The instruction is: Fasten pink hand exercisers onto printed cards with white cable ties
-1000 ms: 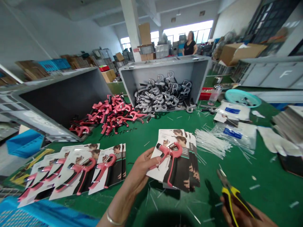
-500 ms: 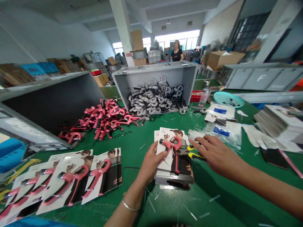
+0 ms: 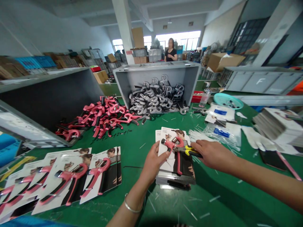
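The left hand [image 3: 153, 165] grasps a stack of cards [image 3: 176, 178] with a pink hand grip [image 3: 176, 145] on top, over the green tabletop [image 3: 213, 201]. The right hand [image 3: 214, 154] clenches yellow-handled pliers [image 3: 191, 151], which touch that grip. More carded grips [image 3: 71, 178] lie to the left, with a heap of loose pink grips [image 3: 101, 118] beyond.

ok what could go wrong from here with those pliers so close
The yellow-handled pliers in the right hand sit against the pink hand grip, so they could scratch it or the card under it. The stack of cards below the left hand looks uneven and could slide. Plastic offcuts on the green mat could catch in the packs.
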Action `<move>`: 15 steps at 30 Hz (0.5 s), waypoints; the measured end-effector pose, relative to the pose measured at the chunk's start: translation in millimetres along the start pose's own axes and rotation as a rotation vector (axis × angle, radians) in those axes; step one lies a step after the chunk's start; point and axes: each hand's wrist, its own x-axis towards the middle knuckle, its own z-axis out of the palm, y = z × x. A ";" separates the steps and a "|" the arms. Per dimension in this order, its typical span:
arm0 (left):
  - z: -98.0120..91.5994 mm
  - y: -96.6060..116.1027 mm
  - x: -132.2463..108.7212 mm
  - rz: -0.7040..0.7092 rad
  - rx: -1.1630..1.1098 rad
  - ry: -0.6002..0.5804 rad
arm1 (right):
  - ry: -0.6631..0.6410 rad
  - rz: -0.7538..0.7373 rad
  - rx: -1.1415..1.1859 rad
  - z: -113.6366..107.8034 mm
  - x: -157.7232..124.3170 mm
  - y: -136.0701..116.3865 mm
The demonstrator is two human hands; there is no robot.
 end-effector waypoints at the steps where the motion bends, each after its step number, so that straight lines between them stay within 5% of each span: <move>1: -0.5 0.2 -1.2 -0.006 -0.008 -0.002 | -0.018 0.012 0.092 4.4 -2.1 2.5; 6: 3.0 1.1 -10.6 -0.032 -0.103 -0.026 | -0.021 0.045 0.494 15.0 -34.1 -5.9; 11: 20.4 4.8 -15.2 0.124 -0.091 0.244 | 0.085 -0.075 0.650 9.9 -70.7 -56.0; 15: 29.8 15.1 -21.6 0.319 0.101 0.363 | 0.291 0.091 0.636 28.6 -55.9 -89.0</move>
